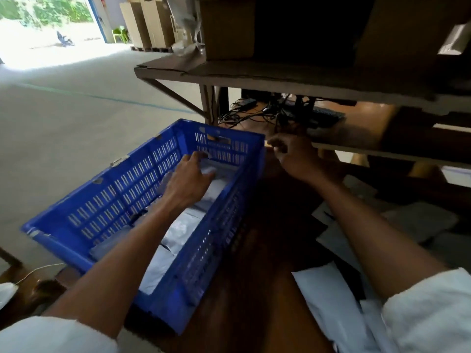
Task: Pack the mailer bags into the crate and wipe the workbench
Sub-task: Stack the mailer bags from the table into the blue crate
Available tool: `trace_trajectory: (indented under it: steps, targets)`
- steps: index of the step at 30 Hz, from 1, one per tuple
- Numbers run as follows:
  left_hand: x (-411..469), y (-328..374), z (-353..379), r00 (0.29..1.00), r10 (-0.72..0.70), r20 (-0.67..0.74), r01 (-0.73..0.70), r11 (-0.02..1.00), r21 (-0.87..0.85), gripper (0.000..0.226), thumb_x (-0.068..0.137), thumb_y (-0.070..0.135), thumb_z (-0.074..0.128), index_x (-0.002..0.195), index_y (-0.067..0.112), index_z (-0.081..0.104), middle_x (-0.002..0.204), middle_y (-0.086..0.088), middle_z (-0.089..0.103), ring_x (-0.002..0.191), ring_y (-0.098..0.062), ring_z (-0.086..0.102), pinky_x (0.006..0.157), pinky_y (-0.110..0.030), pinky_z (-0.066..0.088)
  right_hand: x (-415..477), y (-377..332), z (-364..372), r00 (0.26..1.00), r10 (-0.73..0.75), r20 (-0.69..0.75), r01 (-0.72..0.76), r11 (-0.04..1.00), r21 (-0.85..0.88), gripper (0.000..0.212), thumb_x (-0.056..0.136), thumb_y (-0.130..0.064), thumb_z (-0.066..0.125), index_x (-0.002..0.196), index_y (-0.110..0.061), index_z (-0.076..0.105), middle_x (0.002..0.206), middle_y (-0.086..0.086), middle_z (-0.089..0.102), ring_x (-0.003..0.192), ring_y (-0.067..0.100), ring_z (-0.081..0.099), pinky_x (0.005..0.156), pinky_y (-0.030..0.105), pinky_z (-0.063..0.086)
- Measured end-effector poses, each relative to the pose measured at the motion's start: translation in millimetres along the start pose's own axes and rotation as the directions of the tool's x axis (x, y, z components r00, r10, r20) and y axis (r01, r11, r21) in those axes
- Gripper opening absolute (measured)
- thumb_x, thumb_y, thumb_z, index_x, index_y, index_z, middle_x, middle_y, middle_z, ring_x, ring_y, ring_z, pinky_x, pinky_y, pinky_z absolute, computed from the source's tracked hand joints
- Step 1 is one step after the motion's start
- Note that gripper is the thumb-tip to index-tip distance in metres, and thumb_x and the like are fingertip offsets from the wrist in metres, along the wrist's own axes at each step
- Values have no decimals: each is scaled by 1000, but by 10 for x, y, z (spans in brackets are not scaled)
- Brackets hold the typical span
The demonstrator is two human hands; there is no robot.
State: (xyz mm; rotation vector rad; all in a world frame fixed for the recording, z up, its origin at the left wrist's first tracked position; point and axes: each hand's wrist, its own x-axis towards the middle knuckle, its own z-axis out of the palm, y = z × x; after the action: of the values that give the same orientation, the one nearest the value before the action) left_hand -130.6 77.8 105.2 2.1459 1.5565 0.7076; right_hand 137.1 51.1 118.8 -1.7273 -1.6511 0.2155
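At far left the concrete floor runs back to a bright open doorway, with tall cardboard boxes standing beside it. One blue crate with slotted walls sits on the left part of the brown worktop, its near left corner overhanging the edge. Its long axis runs from lower left to upper right, away from the person. Pale mailer bags lie flat inside, overlapping along the crate's length; their number cannot be told. The left hand reaches over the near end into the far half of the crate, fingers spread and pressed down on the top bag, not closed around it. Just past the crate's far right corner the right hand hovers above the worktop, fingers loosely apart and holding nothing. Both forearms are bare below white sleeves. Behind the right hand a low shelf carries large cardboard boxes, and a tangle of black cables lies under it. At lower right more white mailer bags lie loose on the worktop, partly hidden by the right arm.
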Motion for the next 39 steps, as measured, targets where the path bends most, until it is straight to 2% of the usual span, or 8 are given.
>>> trace_trajectory:
  steps: [3, 7, 11, 14, 20, 25, 34, 39]
  targets:
    - [-300, 631, 189, 971, 239, -27, -239, 971, -22, 47, 91, 31, 66, 135, 20, 54, 132, -9, 56, 116, -28, 57, 98, -40, 45, -702, 382, -97, 990, 141, 21, -141, 990, -18, 29, 90, -7, 60, 114, -19, 70, 110, -6, 67, 104, 12, 62, 90, 25, 44]
    - [-752, 1130, 829, 894, 387, 227, -403, 915, 27, 52, 92, 38, 62, 140, 22, 48, 136, -8, 54, 123, -29, 54, 101, -46, 46, -1592, 890, -192, 927, 359, 108, -350, 932, -94, 35, 91, -7, 55, 124, -12, 66, 128, 9, 65, 118, 27, 59, 99, 30, 44]
    - [-1293, 1211, 1621, 820, 326, 471, -384, 923, 30, 53, 94, 48, 56, 139, 23, 47, 132, -7, 55, 117, -28, 56, 94, -47, 51, -2306, 1237, -348, 851, 511, 121, -468, 843, -267, 49, 90, -13, 52, 139, -19, 53, 143, 7, 53, 127, 29, 51, 104, 38, 44]
    - [-1665, 1262, 2028, 769, 197, 608, -342, 931, 130, 73, 90, 62, 54, 149, 23, 37, 147, -10, 43, 134, -38, 40, 107, -54, 39, -2706, 1378, -489, 864, 504, 21, -433, 762, -482, 49, 87, -18, 56, 135, -23, 55, 139, 5, 55, 121, 32, 52, 95, 44, 46]
    - [-1767, 1301, 2194, 742, 140, 655, -371, 900, 227, 94, 82, 73, 58, 156, 27, 23, 156, -9, 30, 143, -42, 19, 112, -57, 24, -2904, 1499, -890, 883, 406, -234, -449, 592, -669, 41, 81, -28, 55, 119, -16, 61, 123, 9, 61, 109, 33, 54, 88, 48, 43]
    - [-1605, 1227, 2079, 749, 141, 647, -369, 900, 231, 82, 88, 45, 65, 156, 26, 26, 157, -9, 28, 142, -39, 23, 112, -56, 29, -2954, 1792, -1131, 619, 756, -214, -688, 390, -612, 64, 93, -59, 39, 150, -35, 25, 159, 17, 22, 140, 50, 21, 110, 62, 20]
    - [-1294, 701, 1906, 878, 72, 473, -238, 924, 300, 50, 101, 44, 44, 150, 35, 35, 164, -5, 12, 145, -47, 19, 114, -62, 28, -2753, 1038, -564, 734, 679, 24, -544, 609, -578, 58, 85, -47, 56, 138, -28, 41, 133, 13, 47, 118, 44, 43, 96, 48, 38]
    - [-1357, 538, 1949, 881, 81, 467, -209, 951, 230, 68, 92, 63, 53, 151, 40, 28, 160, -10, 9, 136, -46, 37, 105, -51, 42, -2742, 727, 4, 810, 552, 196, -422, 782, -460, 68, 86, -50, 52, 148, -35, 29, 144, 8, 41, 126, 38, 38, 103, 47, 32]
